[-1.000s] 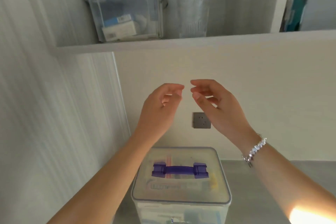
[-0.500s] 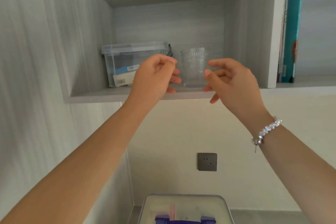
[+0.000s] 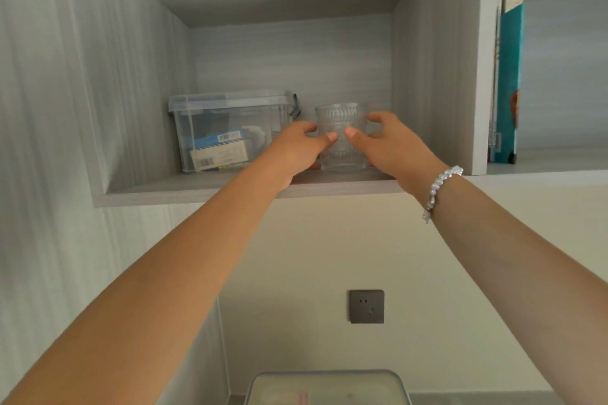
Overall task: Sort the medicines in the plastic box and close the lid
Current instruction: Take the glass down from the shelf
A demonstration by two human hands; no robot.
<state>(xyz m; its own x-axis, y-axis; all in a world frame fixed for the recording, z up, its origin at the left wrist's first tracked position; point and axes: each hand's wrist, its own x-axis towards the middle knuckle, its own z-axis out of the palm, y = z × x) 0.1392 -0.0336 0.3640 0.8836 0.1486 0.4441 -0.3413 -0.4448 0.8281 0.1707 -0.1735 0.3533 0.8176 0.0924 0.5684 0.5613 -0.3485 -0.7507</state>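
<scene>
- Nearest, well below the fingers, only the pale lid of a closed plastic box [image 3: 329,386] shows at the bottom edge. It looks shut already; what is inside cannot be read.
- Between that box and the fingers, a dark wall socket [image 3: 366,306] sits on the cream wall, under the shelf [image 3: 197,189].
- The left hand [image 3: 296,149] and right hand [image 3: 391,145] both reach up onto the shelf, a beaded bracelet [image 3: 439,186] on the right wrist. The 2 thumbs lie on the near face of a ribbed clear glass [image 3: 342,123], almost meeting, and the other fingers curl round its sides. The fingers are curled on the glass, though whether they press it firmly I cannot tell.
- Just beside the left fingers stands a lidded clear storage box [image 3: 227,128] with medicine cartons [image 3: 218,151] visible inside: the task's likely target, untouched.
- My judgement: the glass is being cleared away. Lift it straight up with an even squeeze from both sides, keep it upright, and avoid knocking the clear box's latch next to the left knuckles.
- Beyond the right fingers, past the partition, books [image 3: 508,76] stand upright.
</scene>
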